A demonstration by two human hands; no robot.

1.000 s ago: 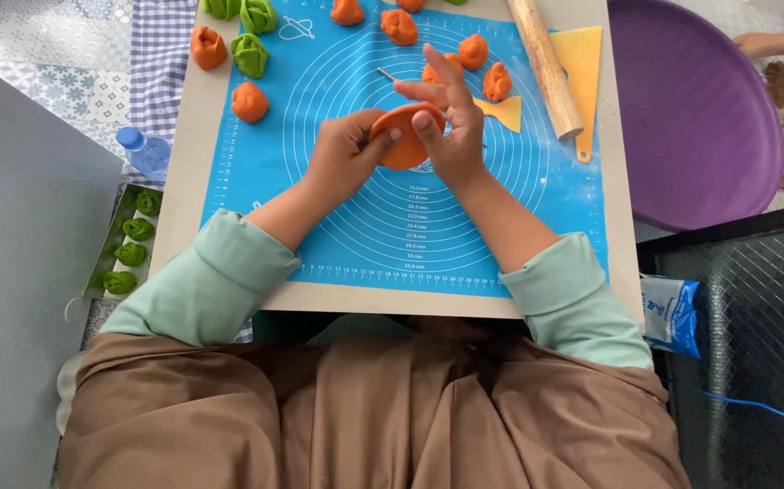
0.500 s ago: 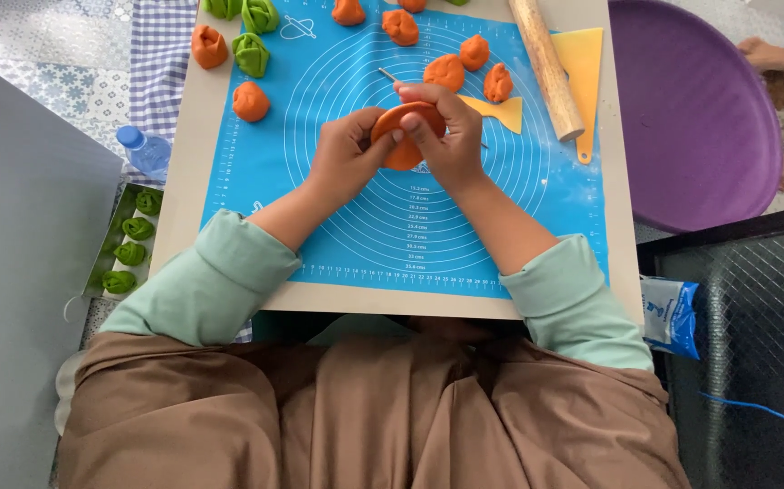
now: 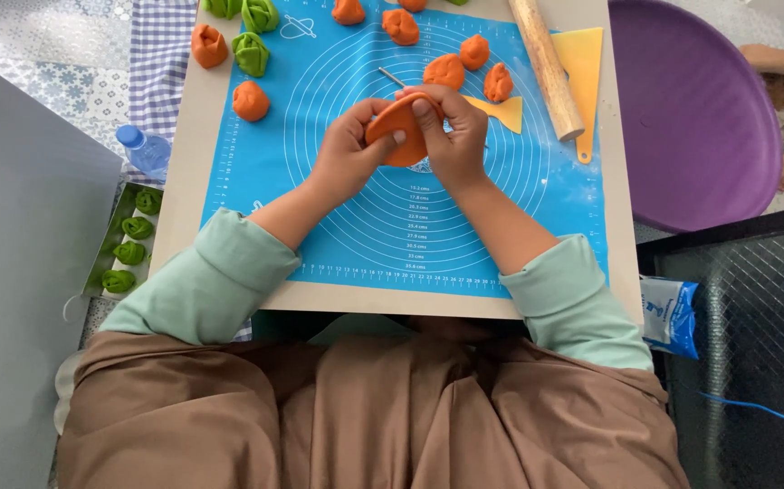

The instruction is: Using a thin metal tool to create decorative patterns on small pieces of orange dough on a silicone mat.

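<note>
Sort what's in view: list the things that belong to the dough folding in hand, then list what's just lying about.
In use:
left hand
right hand
orange dough round, pinched between both hands
blue silicone mat
finished orange dumplings
green dumplings

Lying about:
rolling pin
yellow scraper
water bottle
purple bowl
blue packet

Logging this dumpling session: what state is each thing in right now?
Orange dough round: folded, pinched between both hands.
Left hand: gripping the round.
Right hand: gripping the round.
Rolling pin: lying idle on the mat.
Water bottle: capped, lying down.
Purple basin: empty.
</note>
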